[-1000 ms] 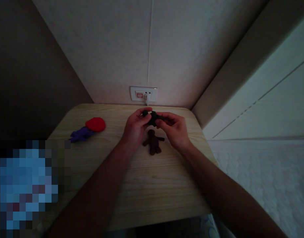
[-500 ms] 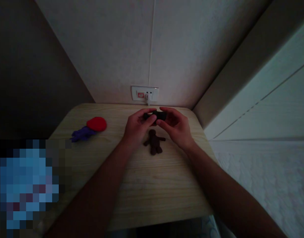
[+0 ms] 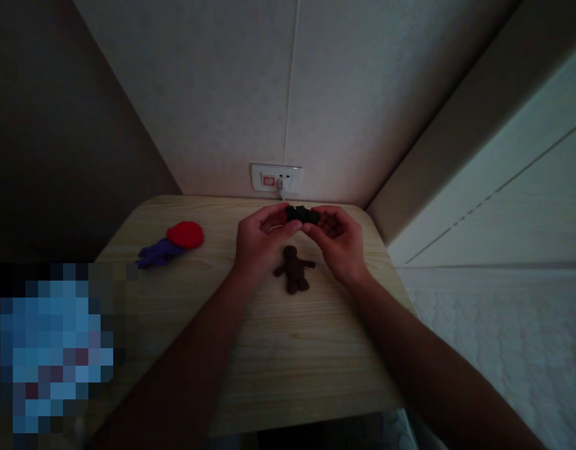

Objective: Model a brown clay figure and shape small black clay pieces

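Between the fingertips of my left hand (image 3: 264, 234) and my right hand (image 3: 337, 237) is a lump of black modelling clay (image 3: 304, 215), uneven along its top. Both hands pinch it from either side, thumbs in front, above the far part of the table. Just below the hands, a small brown clay figure (image 3: 294, 270) with a round head, two arms and two legs lies flat on the wood. Its surface is apart from my fingers.
On the left of the wooden table (image 3: 306, 362) lie a red clay disc (image 3: 185, 234) and a purple clay piece (image 3: 159, 252) touching it. A wall socket (image 3: 276, 179) with a plug is behind the table. A blurred blue object (image 3: 48, 337) is at lower left.
The black clay has turned in my fingers and now sits slightly higher and further right, with more of its top showing. The brown figure stays put.
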A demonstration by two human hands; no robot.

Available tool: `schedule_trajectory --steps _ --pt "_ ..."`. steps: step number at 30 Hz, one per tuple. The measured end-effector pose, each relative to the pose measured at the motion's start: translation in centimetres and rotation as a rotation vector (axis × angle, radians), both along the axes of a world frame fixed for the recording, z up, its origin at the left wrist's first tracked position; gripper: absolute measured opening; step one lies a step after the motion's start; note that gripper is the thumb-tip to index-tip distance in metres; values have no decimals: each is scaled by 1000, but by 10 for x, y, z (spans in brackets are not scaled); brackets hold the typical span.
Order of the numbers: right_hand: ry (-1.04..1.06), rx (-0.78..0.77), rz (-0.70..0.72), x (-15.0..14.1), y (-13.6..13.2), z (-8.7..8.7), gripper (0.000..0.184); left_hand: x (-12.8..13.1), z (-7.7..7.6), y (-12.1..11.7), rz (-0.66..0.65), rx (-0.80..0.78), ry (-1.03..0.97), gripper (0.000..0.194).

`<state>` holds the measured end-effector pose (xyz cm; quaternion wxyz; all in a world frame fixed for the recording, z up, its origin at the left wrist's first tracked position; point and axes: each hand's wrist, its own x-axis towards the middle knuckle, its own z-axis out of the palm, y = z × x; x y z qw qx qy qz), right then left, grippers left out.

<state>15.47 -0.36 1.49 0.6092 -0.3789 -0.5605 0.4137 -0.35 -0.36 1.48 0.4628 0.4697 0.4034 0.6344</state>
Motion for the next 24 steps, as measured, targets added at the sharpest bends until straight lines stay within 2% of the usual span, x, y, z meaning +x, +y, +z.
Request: schedule_trajectory --steps 8,14,20,24 --pt "14 -107 33 0 -2 4 42 -1 1 -3 -151 14 52 28" --pt "4 -135 109 0 0 4 39 -2 -1 -3 -141 54 84 18" --pt "106 -192 179 0 2 -1 36 -1 -7 0 -183 -29 -59 20" --pt "153 -260 213 -1 2 -1 38 0 -7 1 -217 -83 -169 21"
